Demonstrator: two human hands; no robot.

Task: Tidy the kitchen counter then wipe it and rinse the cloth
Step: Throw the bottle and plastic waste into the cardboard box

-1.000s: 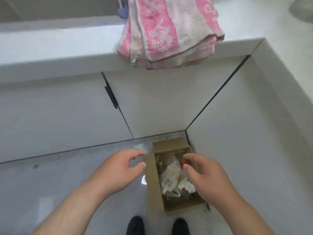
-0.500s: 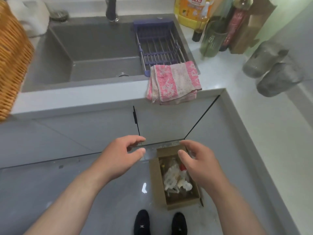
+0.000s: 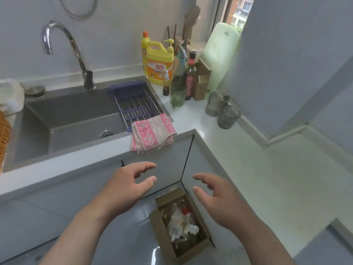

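Both hands hang in the air in front of the cupboard doors below the sink [image 3: 72, 119], holding nothing. The left hand [image 3: 129, 185] has its grip spread, fingers loosely bent; the right hand [image 3: 219, 196] is spread the same way, thumb and fingers apart. On the floor under them stands a brown cardboard box [image 3: 162, 234] with crumpled white wrappers and a red-capped item inside.

The pink and white cloth [image 3: 152, 133] lies folded over the sink's front right corner, hanging over the worktop [image 3: 238, 150] edge, touching the purple drain rack [image 3: 135, 102] that spans the sink's right end. Right of the sink, at the back, stands a yellow detergent bottle [image 3: 157, 62] whose orange label reads "立白". Beside it are a dark sauce bottle [image 3: 190, 77] with a red label too blurred to read, a green glass [image 3: 178, 95] and two grey glasses [image 3: 221, 109].
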